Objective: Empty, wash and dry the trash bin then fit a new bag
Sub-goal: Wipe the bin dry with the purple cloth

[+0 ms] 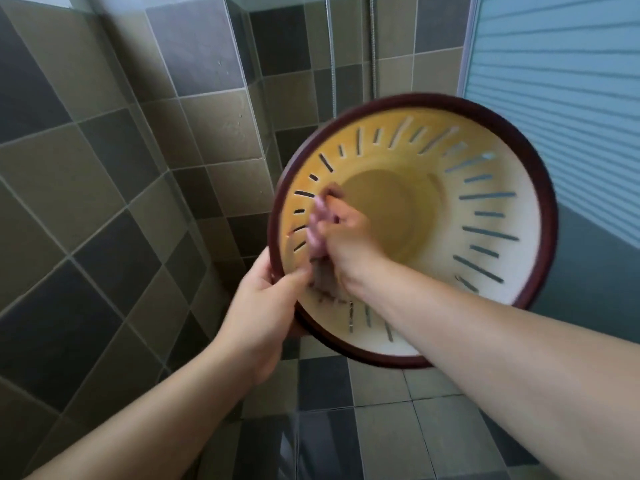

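Clearly mid-way: judged as wiping the inside of the trash bin (485, 188), whether washing or drying not certain, since the cloth is blurred. Bin held up in the air, tipped with its mouth toward the camera, in front of the tiled wall (104, 168) and above the tiled floor (381, 427), beside a ribbed frosted panel (554, 64). Left hand (263, 306) clamped on the lower-left rim, thumb over the edge. Right hand (346, 240) reaching inside, closed around a pinkish-grey cloth (320, 233) pressed against the left inner wall. Round, shallow-looking, smooth cream plastic with a dark maroon rim, long narrow slots ringing the wall, solid flat base. Next, probably: turning the bin in the left hand's grip to bring unwiped wall under the cloth, slots needing care. No new bag in view.
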